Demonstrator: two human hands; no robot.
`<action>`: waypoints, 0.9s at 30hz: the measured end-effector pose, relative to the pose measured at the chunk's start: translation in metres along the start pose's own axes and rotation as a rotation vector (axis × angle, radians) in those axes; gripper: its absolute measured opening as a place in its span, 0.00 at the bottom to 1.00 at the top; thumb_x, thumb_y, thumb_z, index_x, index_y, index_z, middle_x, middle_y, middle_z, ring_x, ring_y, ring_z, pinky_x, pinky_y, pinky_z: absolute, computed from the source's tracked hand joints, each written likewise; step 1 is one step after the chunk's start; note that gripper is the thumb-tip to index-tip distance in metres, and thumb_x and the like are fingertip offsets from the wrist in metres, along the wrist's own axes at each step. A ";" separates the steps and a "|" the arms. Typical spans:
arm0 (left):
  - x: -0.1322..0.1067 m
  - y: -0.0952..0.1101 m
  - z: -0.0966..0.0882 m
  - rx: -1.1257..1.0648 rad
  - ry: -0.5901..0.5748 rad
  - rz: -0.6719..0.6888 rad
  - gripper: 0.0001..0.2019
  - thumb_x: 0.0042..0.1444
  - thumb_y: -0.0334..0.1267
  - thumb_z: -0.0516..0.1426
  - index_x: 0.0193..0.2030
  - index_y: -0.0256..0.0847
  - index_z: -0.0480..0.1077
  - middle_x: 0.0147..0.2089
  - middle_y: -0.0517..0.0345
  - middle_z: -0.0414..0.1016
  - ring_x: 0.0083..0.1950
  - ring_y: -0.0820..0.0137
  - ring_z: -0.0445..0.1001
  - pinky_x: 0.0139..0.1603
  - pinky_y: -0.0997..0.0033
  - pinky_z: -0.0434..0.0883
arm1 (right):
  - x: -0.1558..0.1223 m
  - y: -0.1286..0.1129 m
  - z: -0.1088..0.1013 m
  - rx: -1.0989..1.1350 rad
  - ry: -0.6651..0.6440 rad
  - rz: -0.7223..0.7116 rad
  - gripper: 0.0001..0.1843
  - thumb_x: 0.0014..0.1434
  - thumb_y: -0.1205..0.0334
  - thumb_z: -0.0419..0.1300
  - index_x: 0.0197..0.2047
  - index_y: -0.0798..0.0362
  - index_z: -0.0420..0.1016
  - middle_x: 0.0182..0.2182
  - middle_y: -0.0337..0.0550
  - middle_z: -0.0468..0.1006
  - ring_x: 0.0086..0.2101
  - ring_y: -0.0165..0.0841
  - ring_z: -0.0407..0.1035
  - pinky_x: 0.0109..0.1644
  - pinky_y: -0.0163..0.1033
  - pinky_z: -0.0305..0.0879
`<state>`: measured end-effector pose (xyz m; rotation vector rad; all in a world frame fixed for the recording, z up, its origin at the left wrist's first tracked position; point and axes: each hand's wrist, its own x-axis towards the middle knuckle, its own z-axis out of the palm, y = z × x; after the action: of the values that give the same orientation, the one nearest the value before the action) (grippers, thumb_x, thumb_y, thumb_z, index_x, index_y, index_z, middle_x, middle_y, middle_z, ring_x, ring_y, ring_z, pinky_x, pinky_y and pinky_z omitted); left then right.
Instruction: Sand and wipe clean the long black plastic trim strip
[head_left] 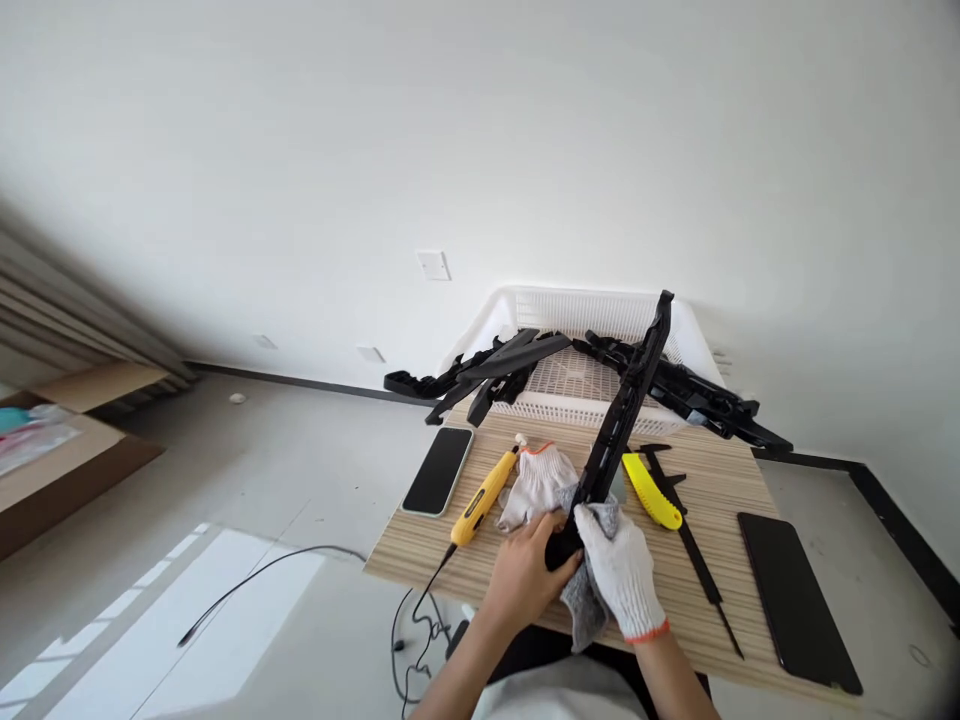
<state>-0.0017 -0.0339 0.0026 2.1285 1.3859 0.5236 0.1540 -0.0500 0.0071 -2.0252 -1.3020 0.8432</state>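
Note:
My left hand (525,575), bare, is closed round the near end of a long black plastic part (626,400) that rises tilted away toward the basket. My right hand (622,570), in a white knit glove, grips the same end together with a grey cloth (585,600). A spare white glove (536,480) lies just beyond my hands. A yellow corded tool (484,497) lies to the left, a yellow utility knife (651,490) to the right.
A white plastic basket (585,310) at the table's far edge holds several black plastic parts (495,370). One phone (439,470) lies at the left, another dark phone (795,600) at the right. A thin black strip (697,560) lies on the wooden table (720,470). A cardboard box (67,450) stands on the floor, left.

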 end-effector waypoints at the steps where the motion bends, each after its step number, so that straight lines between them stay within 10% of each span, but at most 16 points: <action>1: 0.001 0.000 0.000 0.010 -0.005 0.004 0.16 0.58 0.42 0.60 0.53 0.45 0.69 0.49 0.56 0.79 0.50 0.58 0.79 0.49 0.58 0.74 | 0.000 0.001 0.001 -0.024 0.001 -0.008 0.26 0.63 0.37 0.49 0.40 0.47 0.79 0.36 0.47 0.83 0.42 0.45 0.77 0.38 0.39 0.63; 27: 0.001 -0.005 0.003 0.010 0.029 0.136 0.18 0.69 0.43 0.48 0.62 0.49 0.67 0.57 0.52 0.75 0.58 0.60 0.73 0.62 0.53 0.70 | 0.003 0.003 0.013 0.279 0.060 -0.028 0.23 0.62 0.40 0.54 0.43 0.49 0.79 0.41 0.49 0.84 0.44 0.43 0.78 0.47 0.40 0.70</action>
<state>-0.0025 -0.0319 -0.0027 2.2430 1.2673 0.6034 0.1463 -0.0464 -0.0036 -1.7955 -1.1093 0.8913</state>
